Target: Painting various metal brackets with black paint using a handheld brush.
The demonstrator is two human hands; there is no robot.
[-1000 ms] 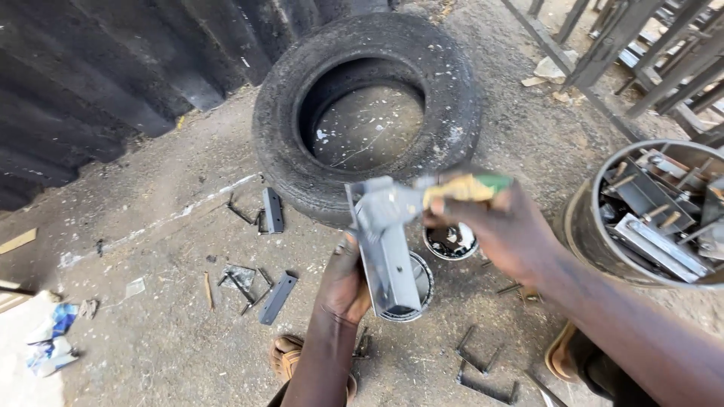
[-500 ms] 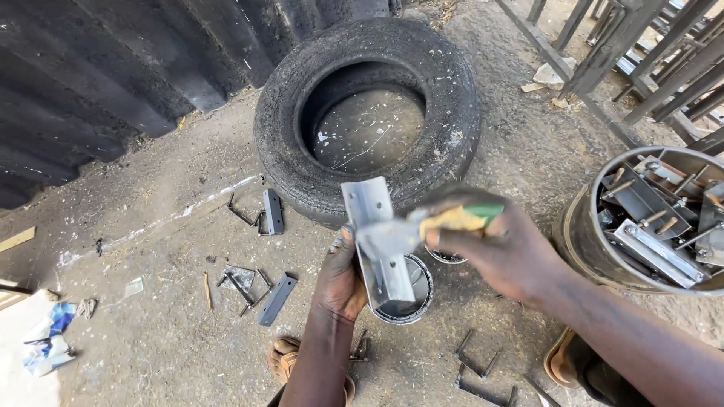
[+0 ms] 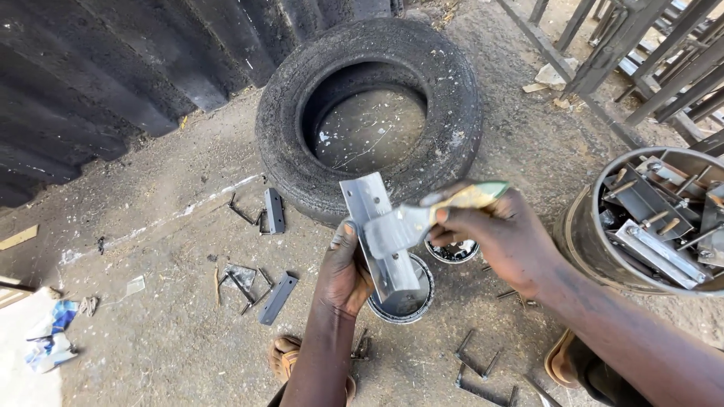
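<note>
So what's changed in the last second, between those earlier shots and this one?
The right hand has drawn the paintbrush from the top end of the grey metal piece down onto its middle, bristles now lying across it. The left hand has kept its grip on the piece over the paint tin. The tyre, the metal bucket of parts and the scraps on the ground have not moved.

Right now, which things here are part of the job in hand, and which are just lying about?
In use: left hand, metal bracket, right hand, paintbrush, paint tin.
Lying about: tyre, drum of metal parts, loose brackets on the ground, second small tin.
</note>
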